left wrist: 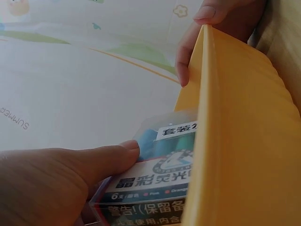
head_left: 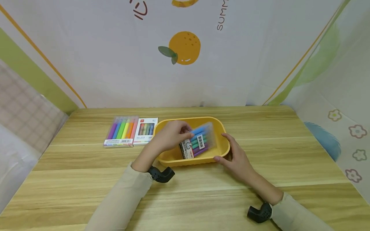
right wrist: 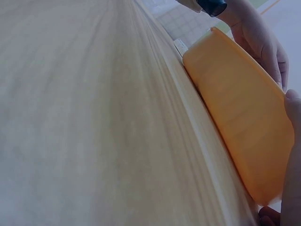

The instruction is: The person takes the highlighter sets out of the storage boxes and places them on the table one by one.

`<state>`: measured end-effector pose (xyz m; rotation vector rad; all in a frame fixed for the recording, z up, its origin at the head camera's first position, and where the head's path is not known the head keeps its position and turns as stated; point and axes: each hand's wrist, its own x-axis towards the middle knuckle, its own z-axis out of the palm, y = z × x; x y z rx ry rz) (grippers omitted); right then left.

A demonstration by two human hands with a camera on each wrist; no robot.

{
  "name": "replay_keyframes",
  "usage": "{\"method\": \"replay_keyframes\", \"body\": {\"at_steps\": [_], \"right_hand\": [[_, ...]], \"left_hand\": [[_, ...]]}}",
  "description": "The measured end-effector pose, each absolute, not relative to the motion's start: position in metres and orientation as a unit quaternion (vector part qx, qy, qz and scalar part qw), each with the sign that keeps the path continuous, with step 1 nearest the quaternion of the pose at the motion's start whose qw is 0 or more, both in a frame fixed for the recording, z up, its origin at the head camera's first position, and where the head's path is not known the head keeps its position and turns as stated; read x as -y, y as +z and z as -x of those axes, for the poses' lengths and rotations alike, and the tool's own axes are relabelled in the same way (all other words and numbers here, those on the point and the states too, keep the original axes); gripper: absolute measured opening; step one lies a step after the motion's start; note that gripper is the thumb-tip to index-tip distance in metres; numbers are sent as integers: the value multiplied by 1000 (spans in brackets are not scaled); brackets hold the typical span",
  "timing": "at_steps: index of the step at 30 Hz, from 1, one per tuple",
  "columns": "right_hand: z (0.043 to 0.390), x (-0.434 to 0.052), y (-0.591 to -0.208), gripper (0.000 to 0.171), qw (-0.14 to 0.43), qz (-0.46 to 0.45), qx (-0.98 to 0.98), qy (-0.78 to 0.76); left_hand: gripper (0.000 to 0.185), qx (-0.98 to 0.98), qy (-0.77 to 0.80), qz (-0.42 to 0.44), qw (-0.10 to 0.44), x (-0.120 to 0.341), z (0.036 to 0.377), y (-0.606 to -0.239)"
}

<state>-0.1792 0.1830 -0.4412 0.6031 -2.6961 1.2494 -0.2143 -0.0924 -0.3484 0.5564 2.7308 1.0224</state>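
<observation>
1. Head view first: nearest us are our two sleeved forearms on the wooden table (head_left: 260, 128), each with a black wrist camera strapped on.
2. Our right hand (head_left: 235, 158) rests on the near right corner of the yellow tray (head_left: 222, 130). Its thumb lies along the near rim and its fingers curl round the right wall, so it grips the tray.
3. Our left hand (head_left: 170, 134) reaches over the tray's left rim. Its fingers are clamped on the upper left end of the marker pack (head_left: 198, 144).
4. The pack sits inside the tray, tilted, lower end down in the basin. Its long axis runs from near left to far right, and the markers inside lie along that line.
5. The left hand is the one on the pack; the right hand is just beside its near end, with the tray wall between them.
6. In the left wrist view the fingers (left wrist: 108, 157) press flat on the pack's printed face (left wrist: 150, 188), just inside the tray wall (left wrist: 244, 141).
7. The right wrist view shows only the tray's outer wall (right wrist: 235, 113) and bare table.
8. Farther left, apart from the tray, lie a second marker pack (head_left: 121, 131) and a small white box (head_left: 145, 130), just beside each other.
</observation>
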Motion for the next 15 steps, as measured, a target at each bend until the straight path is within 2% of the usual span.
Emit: {"method": "replay_keyframes", "body": {"at_steps": [15], "right_hand": [[181, -184, -442, 87, 59, -193, 892, 405]], "left_hand": [[29, -918, 355, -162, 75, 96, 214, -346]]}}
